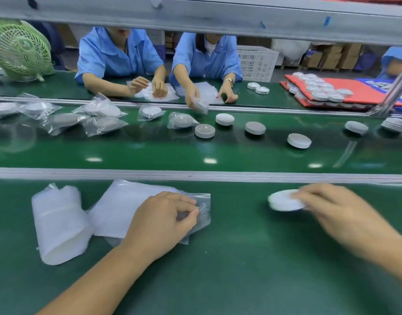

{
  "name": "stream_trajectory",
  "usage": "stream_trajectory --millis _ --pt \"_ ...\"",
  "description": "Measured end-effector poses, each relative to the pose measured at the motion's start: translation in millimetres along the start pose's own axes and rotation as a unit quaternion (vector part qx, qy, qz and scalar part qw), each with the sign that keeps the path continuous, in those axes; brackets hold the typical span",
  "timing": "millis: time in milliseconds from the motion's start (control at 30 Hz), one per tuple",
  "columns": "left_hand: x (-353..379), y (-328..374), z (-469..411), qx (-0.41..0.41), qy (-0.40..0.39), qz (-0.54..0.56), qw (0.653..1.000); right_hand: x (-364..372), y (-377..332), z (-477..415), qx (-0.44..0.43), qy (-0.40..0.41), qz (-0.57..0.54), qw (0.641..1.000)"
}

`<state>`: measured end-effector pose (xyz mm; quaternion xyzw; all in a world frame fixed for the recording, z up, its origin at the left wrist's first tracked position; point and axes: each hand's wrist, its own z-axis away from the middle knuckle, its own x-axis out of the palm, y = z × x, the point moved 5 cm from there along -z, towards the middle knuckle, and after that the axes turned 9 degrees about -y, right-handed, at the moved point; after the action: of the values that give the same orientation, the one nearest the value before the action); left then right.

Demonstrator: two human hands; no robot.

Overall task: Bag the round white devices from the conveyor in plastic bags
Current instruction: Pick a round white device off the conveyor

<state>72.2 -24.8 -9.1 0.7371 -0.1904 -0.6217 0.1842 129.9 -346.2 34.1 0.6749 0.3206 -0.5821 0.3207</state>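
Now pinches thin clear plastic bag (204, 201) in left hand (163, 221), probably to part its mouth; grips round white device (283, 201) in right hand (331, 208).

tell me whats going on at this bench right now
A person at a packing line is bagging devices. Their left hand pinches the edge of a clear plastic bag on top of a stack of bags. The right hand holds a round white device, blurred. Beyond, the conveyor carries loose devices on the right and bagged devices on the left. Two workers in blue coats opposite handle bags too.
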Motion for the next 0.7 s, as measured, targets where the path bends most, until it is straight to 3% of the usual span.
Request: stream_trajectory --millis 67,167,267,400,500,700 --pt "-1 3 2 0.004 -0.003 0.067 0.998 21 -22 -20 -0.040 0.014 -0.005 0.999" --pt "-1 11 7 0.037 -0.032 0.193 0.980 11 -76 -55 -0.135 0.128 -0.047 0.982" --pt "-6 15 11 0.045 -0.025 0.293 0.955 3 -95 -68 -0.147 0.186 -0.101 0.966" --pt "-22 4 11 0.049 0.060 0.196 0.978 -3 -89 -66 -0.114 0.231 -0.085 0.962" --pt "-25 2 12 0.060 0.059 0.111 0.990 -10 -72 -64 -0.071 0.272 -0.097 0.955" --pt "-20 4 11 0.062 0.076 0.166 0.981 4 -80 -76 -0.144 0.237 -0.041 0.960"
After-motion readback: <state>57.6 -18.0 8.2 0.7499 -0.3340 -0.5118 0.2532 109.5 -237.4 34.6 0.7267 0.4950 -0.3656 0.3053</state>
